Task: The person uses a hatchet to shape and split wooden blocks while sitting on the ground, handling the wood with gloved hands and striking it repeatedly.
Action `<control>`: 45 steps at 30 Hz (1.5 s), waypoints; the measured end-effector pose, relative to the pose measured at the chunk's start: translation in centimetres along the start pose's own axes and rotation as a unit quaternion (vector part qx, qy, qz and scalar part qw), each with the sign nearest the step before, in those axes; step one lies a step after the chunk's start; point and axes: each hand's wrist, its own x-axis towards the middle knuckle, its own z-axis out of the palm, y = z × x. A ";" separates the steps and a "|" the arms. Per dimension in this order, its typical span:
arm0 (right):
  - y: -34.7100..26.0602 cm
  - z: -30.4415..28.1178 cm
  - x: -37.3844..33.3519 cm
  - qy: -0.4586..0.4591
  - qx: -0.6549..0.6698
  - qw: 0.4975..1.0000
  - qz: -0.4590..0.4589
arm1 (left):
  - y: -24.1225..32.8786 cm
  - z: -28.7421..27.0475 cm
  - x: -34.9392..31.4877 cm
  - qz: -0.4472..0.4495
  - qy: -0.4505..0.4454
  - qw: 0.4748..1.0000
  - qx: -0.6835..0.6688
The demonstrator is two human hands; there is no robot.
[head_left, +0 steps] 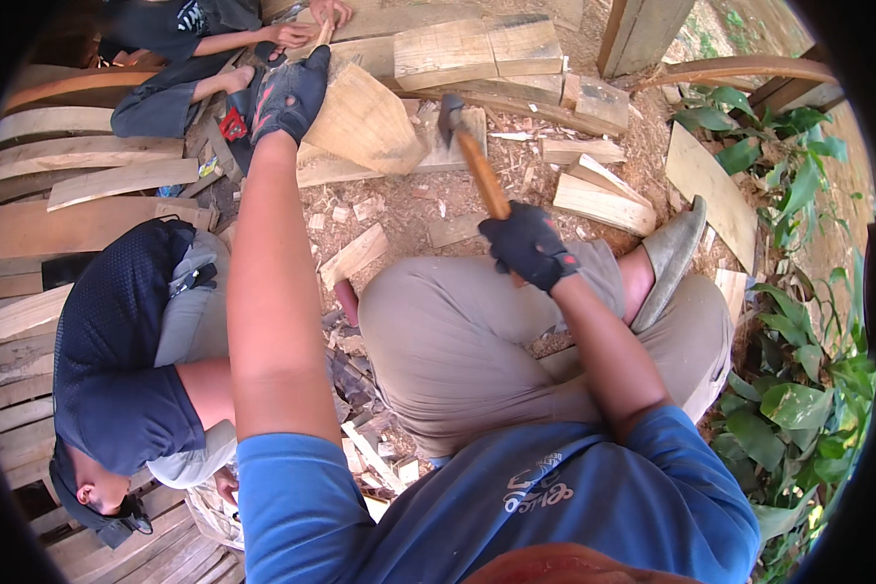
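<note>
My left hand (288,94), in a black glove, grips the top edge of a fan-shaped slab of pale wood (365,122) that stands tilted on a wooden block. My right hand (527,243), also gloved, is closed around the wooden handle of a small hatchet (472,161). The hatchet's dark head (449,115) rests just right of the slab, close to its lower edge. I sit cross-legged in grey trousers, a grey sandal (674,255) on my foot to the right.
A person in a dark shirt (127,360) bends over at my left. Another person (190,58) sits at the top left, holding wood. Cut planks and blocks (477,49) lie around, wood chips cover the ground, and green plants (798,370) grow on the right.
</note>
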 end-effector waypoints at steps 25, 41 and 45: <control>0.0 -4.0 -3.7 -0.012 0.024 0.999 0.023 | -1.6 1.2 0.4 -0.038 0.004 0.997 -0.068; 10.3 -6.9 -5.1 -0.041 0.118 0.992 0.034 | -5.3 1.9 1.7 0.128 0.051 0.988 -0.068; 11.2 -7.3 -4.7 -0.036 0.137 0.990 0.019 | -1.9 -0.9 -1.2 0.126 0.009 0.991 -0.039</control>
